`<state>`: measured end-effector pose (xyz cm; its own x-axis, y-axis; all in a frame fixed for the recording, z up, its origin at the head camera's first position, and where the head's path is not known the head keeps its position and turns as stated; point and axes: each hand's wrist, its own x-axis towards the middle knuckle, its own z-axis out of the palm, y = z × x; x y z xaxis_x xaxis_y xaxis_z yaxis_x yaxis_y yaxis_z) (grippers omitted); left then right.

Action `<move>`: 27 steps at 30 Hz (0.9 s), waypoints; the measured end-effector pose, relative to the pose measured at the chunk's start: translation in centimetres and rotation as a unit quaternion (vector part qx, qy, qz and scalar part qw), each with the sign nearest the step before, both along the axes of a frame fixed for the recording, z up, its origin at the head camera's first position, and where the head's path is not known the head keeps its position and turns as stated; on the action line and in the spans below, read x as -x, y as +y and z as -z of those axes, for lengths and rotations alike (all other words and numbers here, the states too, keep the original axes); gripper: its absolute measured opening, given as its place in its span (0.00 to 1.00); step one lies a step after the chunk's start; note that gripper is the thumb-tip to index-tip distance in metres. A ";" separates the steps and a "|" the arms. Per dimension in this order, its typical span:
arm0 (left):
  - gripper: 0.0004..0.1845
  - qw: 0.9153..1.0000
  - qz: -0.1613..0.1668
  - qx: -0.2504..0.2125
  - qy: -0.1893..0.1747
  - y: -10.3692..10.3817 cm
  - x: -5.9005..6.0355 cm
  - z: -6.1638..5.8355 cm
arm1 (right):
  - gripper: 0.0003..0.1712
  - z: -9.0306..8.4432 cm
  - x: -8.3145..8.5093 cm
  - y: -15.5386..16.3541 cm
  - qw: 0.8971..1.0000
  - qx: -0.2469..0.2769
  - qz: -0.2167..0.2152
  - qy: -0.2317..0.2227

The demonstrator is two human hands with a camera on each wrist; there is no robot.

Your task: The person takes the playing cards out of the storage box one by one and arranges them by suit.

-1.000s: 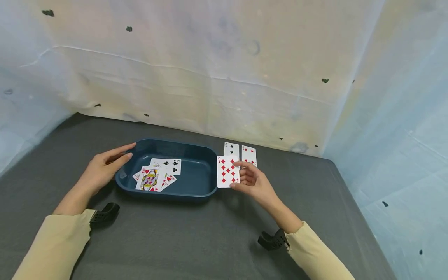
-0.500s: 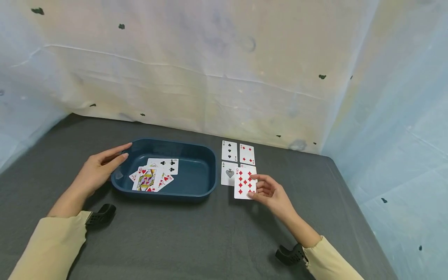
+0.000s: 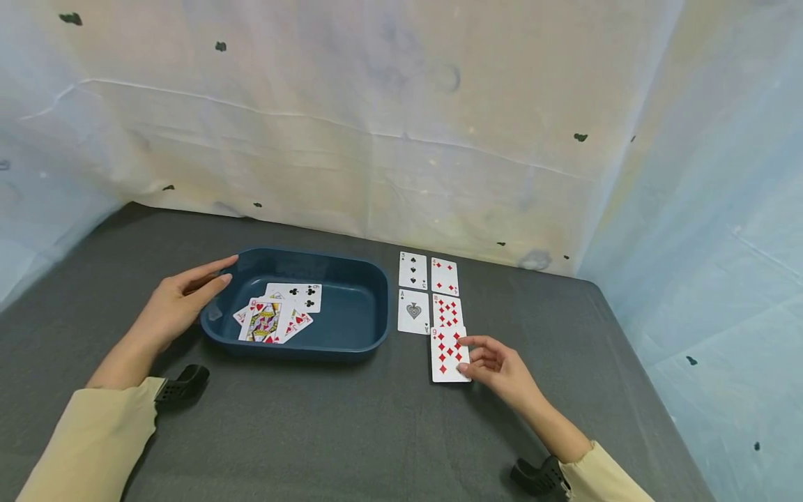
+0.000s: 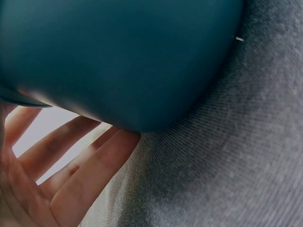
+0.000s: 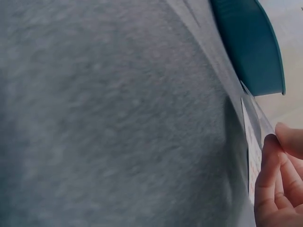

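Fingers of the right hand (image 3: 498, 366) curl at the right edge of a nine of diamonds (image 3: 449, 353), thumb and fingertips pinching it just as it meets the cloth; the right wrist view shows the fingertips (image 5: 272, 156) on the card's edge. Fingers of the left hand (image 3: 178, 305) lie straight and relaxed against the left end of the tub, holding nothing; the left wrist view shows them (image 4: 71, 165) spread against its outer wall.

Going by size, the grey table (image 3: 314, 432) carries everything, with a pale sheet wall (image 3: 376, 139) behind it. On it stands a blue tub (image 3: 370, 293), and inside the tub lies a loose heap of cards (image 3: 276, 317): a club card on top at the back, a face card and some hearts in front. Right of the tub, four cards lie face up in two short columns: a spade card (image 3: 413, 270) above an ace of spades (image 3: 413, 312), and a four of diamonds (image 3: 444, 276) above another diamond card (image 3: 447, 311). The nine sits directly below that diamond column, touching or slightly overlapping it.

By my judgement the sorting is partly done: five cards are out in suit columns, the fifth not yet let go, and several cards remain in the tub.
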<state>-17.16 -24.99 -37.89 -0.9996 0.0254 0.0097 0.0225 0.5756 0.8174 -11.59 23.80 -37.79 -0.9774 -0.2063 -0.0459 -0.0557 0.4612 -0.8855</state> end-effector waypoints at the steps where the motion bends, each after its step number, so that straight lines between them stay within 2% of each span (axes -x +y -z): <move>1: 0.32 1.000 0.000 -0.001 -0.002 0.0 0.0 0.0 | 0.24 0.1 -0.1 0.1 1.000 -0.003 -0.001 -0.006; 9: 0.33 1.000 -0.003 0.000 -0.007 0.1 0.0 -0.1 | 0.26 0.5 -0.6 0.6 0.999 -0.014 -0.005 -0.030; 13: 0.32 1.000 -0.003 0.003 -0.004 0.1 -0.1 -0.2 | 0.26 0.7 -0.7 0.7 0.999 -0.018 -0.015 -0.026; 17: 0.31 1.000 0.000 0.003 -0.001 0.0 -0.1 -0.1 | 0.27 0.8 -0.5 0.8 0.997 -0.061 -0.050 0.007; 20: 0.31 1.000 -0.002 0.002 -0.001 0.0 0.0 -0.1 | 0.27 0.6 -0.1 0.9 0.990 -0.104 -0.088 0.035; 24: 0.31 1.000 -0.004 0.004 0.000 0.1 0.0 -0.1 | 0.26 0.0 0.5 1.0 0.981 -0.135 -0.130 0.047; 27: 0.31 1.000 -0.002 0.003 0.002 0.1 0.0 -0.1 | 0.26 -0.4 0.8 1.1 0.977 -0.150 -0.145 0.046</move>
